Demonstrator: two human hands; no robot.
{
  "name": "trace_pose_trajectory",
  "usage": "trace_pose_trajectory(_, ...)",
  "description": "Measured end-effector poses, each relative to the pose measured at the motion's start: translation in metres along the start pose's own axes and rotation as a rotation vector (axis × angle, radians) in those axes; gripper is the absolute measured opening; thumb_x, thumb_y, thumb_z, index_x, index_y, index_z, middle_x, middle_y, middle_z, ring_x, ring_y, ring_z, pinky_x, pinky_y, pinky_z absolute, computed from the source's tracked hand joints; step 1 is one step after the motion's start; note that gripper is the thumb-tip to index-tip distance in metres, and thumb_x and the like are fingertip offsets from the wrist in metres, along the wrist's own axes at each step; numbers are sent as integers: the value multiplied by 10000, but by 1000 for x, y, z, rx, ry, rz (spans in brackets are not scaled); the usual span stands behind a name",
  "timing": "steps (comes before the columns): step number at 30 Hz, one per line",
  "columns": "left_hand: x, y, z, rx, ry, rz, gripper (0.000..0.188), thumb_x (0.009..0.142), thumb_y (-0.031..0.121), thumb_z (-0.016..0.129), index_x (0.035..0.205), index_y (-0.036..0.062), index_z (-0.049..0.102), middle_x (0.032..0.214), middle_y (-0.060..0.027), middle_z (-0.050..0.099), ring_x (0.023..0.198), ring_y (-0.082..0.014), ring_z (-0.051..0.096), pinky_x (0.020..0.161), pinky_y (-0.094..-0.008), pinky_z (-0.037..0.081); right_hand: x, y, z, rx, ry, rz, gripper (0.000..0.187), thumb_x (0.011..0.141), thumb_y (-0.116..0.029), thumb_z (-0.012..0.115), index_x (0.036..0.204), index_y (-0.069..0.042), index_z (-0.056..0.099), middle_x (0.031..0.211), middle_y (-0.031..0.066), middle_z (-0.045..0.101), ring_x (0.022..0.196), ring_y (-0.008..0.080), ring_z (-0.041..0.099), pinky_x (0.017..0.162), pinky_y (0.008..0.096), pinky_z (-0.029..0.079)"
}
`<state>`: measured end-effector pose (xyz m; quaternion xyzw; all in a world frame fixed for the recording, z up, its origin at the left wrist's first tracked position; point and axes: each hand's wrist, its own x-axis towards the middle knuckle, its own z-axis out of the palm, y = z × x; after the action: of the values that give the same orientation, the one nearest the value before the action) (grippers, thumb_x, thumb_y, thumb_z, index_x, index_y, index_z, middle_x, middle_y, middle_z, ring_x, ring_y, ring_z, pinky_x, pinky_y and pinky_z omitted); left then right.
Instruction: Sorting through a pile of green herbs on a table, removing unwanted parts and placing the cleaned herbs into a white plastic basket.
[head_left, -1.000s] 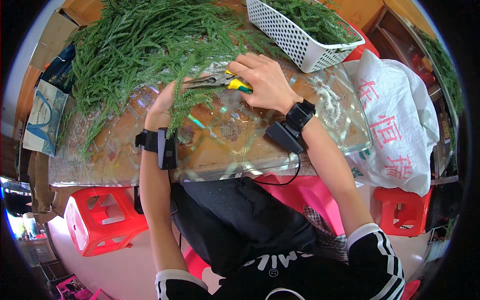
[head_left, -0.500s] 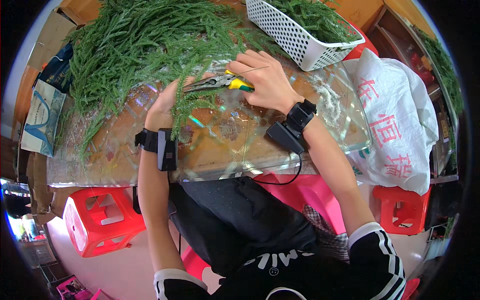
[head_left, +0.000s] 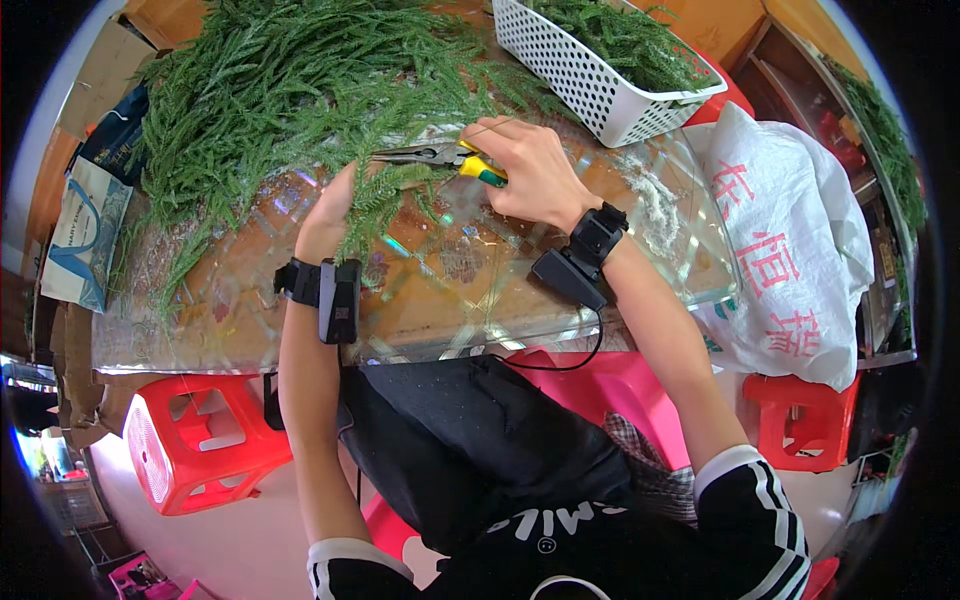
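Note:
My right hand [head_left: 530, 170] is closed round the yellow and green handles of long-nosed pliers [head_left: 481, 172]. Their metal jaws point left, toward my left hand [head_left: 332, 205], across the stem end of a green artificial pine sprig [head_left: 375, 205]. That sprig is held in my left hand, its needled part hanging down over the wrist side. The left fingers are mostly covered by greenery, and whether the jaws grip the stem is hard to make out. Just beyond both hands lies a large heap of similar green sprigs [head_left: 290, 90].
A white perforated basket [head_left: 625, 115] of sprigs stands at the far right of the table [head_left: 450, 310]. White powder [head_left: 655, 205] is scattered there. A white woven sack [head_left: 790, 250] hangs by the right edge; a paper bag [head_left: 85, 240] sits left. Red stools [head_left: 205, 440] flank me.
My right hand and the pliers have shifted slightly, and the jaws lie a little more level. The thin wire that stuck out past my right hand no longer shows clearly.

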<state>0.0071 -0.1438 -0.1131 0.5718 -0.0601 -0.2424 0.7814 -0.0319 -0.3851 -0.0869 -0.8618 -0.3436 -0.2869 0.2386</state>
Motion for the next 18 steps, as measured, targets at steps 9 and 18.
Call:
trace_pose_trajectory(9, 9, -6, 19, -224, -358, -17, 358, 921, 235, 409, 1116, -52, 498, 1013, -156, 597, 903, -266, 594, 750, -332, 508, 1, 0, -2, 21, -98, 158, 390, 568, -29, 579, 955, -27, 540, 848, 144, 585, 743, 364, 551, 598, 420, 451)
trace_pose_trajectory(18, 8, 3, 32, -152, -21, -60, 341, 929, 169, 320, 1128, -53, 487, 1030, -176, 583, 917, -300, 579, 813, -389, 501, 2, -1, 8, 16, -80, 300, 380, 584, -34, 580, 962, -38, 544, 847, 147, 574, 759, 363, 548, 642, 421, 450)
